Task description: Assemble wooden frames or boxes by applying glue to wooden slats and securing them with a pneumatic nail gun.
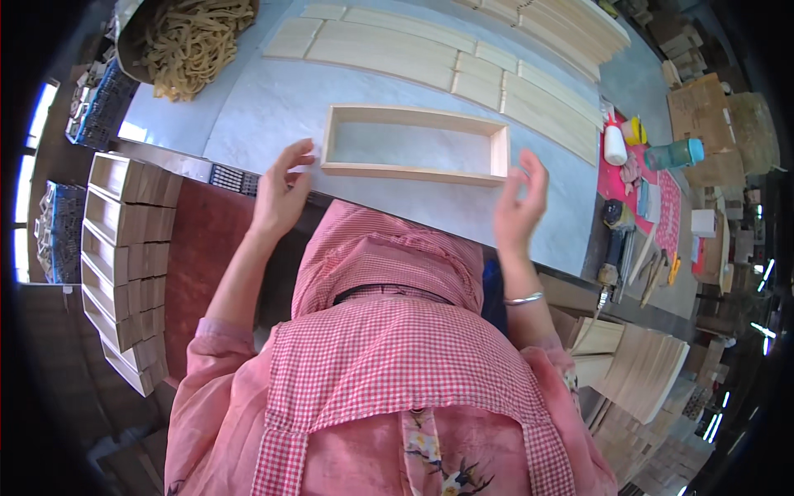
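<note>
A long, shallow rectangular wooden frame (413, 174) of pale wood lies on the light marbled tabletop (248, 116), close to its front edge. The table surface shows through its open middle. My left hand (284, 190) is raised just off the frame's left end, fingers apart and slightly curled, holding nothing. Off the right end, my right hand (523, 202) is also lifted, with thumb and fingers apart and nothing between them. Beyond the frame, several thin pale wooden panels (380, 51) lie flat in rows.
A tub of tan rubber bands (194, 45) stands at far left. Stacked wooden boxes (124, 264) line a reddish surface at left. At right are a white bottle (614, 142), a teal bottle (670, 155) and hand tools (612, 248). Wooden strips (562, 33) are piled at the back.
</note>
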{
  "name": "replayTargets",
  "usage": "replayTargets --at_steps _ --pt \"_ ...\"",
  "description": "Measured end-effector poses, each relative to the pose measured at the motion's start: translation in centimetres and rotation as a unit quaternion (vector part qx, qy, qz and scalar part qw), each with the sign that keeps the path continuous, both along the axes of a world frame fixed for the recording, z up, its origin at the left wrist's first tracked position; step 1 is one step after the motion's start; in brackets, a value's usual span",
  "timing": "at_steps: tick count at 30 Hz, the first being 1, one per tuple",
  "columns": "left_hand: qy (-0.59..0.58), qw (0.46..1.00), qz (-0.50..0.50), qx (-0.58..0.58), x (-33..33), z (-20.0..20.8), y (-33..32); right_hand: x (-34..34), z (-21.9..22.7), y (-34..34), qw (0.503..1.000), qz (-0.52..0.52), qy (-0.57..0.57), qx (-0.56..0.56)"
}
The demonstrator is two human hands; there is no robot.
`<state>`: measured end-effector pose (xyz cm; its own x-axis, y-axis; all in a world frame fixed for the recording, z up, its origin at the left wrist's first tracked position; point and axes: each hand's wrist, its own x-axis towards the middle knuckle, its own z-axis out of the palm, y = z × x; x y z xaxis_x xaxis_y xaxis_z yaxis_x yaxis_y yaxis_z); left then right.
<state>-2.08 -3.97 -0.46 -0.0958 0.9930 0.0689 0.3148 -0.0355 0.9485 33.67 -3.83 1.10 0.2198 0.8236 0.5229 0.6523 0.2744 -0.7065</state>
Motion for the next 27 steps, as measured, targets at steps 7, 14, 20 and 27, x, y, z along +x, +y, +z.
replayTargets --at_steps 7,14,20,27 --pt "-0.131 0.99 -0.043 -0.031 1.8 5.2 1.8 3.5 3.2 -1.0 0.961 0.128 0.174 -0.172" --pt "-0.094 0.974 -0.108 -0.177 1.5 7.0 6.5 6.8 5.9 4.1 0.965 0.032 0.052 -0.254" --pt "-0.186 0.955 -0.085 -0.215 1.4 2.3 7.9 7.2 0.8 5.5 0.947 0.022 0.059 -0.313" --pt "-0.166 0.951 -0.115 -0.233 1.0 2.7 9.4 8.9 2.1 5.7 0.906 0.098 0.156 -0.382"
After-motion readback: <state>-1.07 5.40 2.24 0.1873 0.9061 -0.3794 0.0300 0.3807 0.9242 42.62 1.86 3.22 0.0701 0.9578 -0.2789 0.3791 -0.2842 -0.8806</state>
